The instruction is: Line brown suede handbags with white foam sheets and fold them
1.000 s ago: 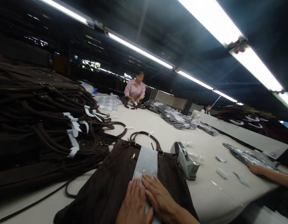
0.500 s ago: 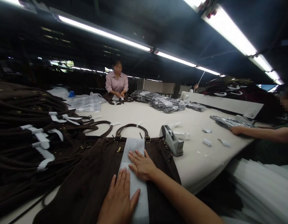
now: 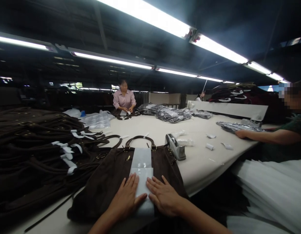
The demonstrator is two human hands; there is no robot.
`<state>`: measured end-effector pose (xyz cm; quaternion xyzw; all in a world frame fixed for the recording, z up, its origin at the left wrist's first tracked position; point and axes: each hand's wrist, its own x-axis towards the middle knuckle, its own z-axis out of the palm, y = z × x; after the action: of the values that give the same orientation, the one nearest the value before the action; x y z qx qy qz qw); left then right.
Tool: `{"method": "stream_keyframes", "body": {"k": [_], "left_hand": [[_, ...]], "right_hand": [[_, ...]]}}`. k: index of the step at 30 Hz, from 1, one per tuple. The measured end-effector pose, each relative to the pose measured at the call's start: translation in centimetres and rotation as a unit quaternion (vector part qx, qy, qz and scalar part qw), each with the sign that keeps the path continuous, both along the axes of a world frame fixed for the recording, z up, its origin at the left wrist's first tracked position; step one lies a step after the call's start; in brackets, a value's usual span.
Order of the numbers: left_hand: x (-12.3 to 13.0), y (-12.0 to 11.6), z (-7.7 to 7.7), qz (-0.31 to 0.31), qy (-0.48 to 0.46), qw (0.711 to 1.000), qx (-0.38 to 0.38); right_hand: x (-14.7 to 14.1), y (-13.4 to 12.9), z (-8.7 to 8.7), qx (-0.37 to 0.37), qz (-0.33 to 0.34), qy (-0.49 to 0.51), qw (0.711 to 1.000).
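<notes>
A dark brown handbag [image 3: 106, 177] lies flat in front of me, its looped handle [image 3: 140, 137] pointing away. Down its middle runs a pale strip of foam sheet [image 3: 142, 156], with shiny clear tape [image 3: 142, 165] across an overlap. My left hand [image 3: 127, 191] rests flat on the strip's left edge and the bag, fingers stretched out. On the right edge lies my right hand [image 3: 162, 195], palm down with its fingers spread. Both hands hold nothing. Just beyond the bag's right corner stands a grey tape dispenser [image 3: 175, 147].
Brown bags with white paper-wrapped handles form a pile [image 3: 35, 152] at left. Plastic-wrapped bags [image 3: 173, 114] lie across the table. One person [image 3: 124, 99] works opposite; another person's arm [image 3: 267, 135] reaches in from the right, above stacked white foam sheets [image 3: 274, 182].
My right hand has slid down the strip toward me, uncovering the taped overlap, and now lies level with my left hand. The view has tilted up slightly.
</notes>
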<state>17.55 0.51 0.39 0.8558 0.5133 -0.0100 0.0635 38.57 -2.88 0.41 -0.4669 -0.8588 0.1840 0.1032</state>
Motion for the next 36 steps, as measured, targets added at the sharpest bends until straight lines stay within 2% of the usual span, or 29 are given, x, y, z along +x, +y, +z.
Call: {"method": "stream_keyframes", "body": {"k": [2, 4, 6, 8, 10, 12, 16, 20, 22, 24, 27, 29, 31, 33, 34, 36], "left_hand": [[-0.2, -0.3, 0.2, -0.006, -0.014, 1.0, 0.011], [-0.2, -0.4, 0.2, -0.008, -0.024, 1.0, 0.018], [-0.2, -0.2, -0.1, -0.006, -0.024, 0.999, 0.027], [-0.2, 0.1, -0.6, -0.005, -0.009, 0.999, 0.039], [-0.4, 0.5, -1.4, -0.005, 0.015, 0.998, 0.059], [-0.8, 0.8, -2.3, -0.01, 0.03, 0.996, 0.086], [-1.6, 1.1, -3.5, -0.046, 0.031, 0.989, 0.139], [-2.1, 1.1, -3.6, -0.075, 0.017, 0.988, 0.136], [-2.3, 1.2, -3.6, -0.059, 0.005, 0.991, 0.123], [-2.7, 1.5, -3.4, -0.026, -0.016, 0.993, 0.116], [-3.5, 2.0, -2.2, 0.032, -0.066, 0.986, 0.149], [-4.3, 2.4, -0.5, 0.071, -0.077, 0.973, 0.206], [-5.1, 2.9, 1.8, 0.118, -0.03, 0.953, 0.279], [-6.2, 3.5, 4.2, 0.185, 0.069, 0.926, 0.322], [-6.8, 3.9, 5.2, 0.22, 0.113, 0.917, 0.312], [-8.4, 4.9, 6.7, 0.28, 0.133, 0.924, 0.223]], "right_hand": [[0.5, -1.4, 0.4, 0.005, -0.021, 0.016, 1.0], [0.2, -1.8, 1.3, 0.01, -0.052, 0.025, 0.998], [-1.0, -1.0, 2.3, 0.037, -0.069, 0.034, 0.996], [-2.4, 0.4, 2.5, 0.072, -0.065, 0.041, 0.994], [-3.5, 1.7, 1.6, 0.076, -0.058, 0.042, 0.995], [-3.9, 2.3, -0.2, 0.065, -0.064, 0.051, 0.994], [-3.5, 1.1, -3.1, 0.095, -0.1, 0.09, 0.986], [-1.9, -1.2, -3.3, 0.096, -0.12, 0.114, 0.981], [-0.6, -2.0, -2.8, 0.094, -0.127, 0.127, 0.979], [1.2, -2.0, -1.9, 0.113, -0.171, 0.139, 0.969], [4.0, -0.5, 0.4, 0.169, -0.328, 0.119, 0.922], [5.4, 1.4, 1.7, 0.151, -0.413, 0.071, 0.895], [6.1, 3.5, 2.3, 0.077, -0.443, 0.03, 0.893], [6.2, 5.5, 2.2, 0.009, -0.444, 0.035, 0.895], [6.1, 6.2, 2.0, -0.008, -0.446, 0.049, 0.894], [6.0, 7.2, 1.4, -0.013, -0.45, 0.083, 0.889]]}}
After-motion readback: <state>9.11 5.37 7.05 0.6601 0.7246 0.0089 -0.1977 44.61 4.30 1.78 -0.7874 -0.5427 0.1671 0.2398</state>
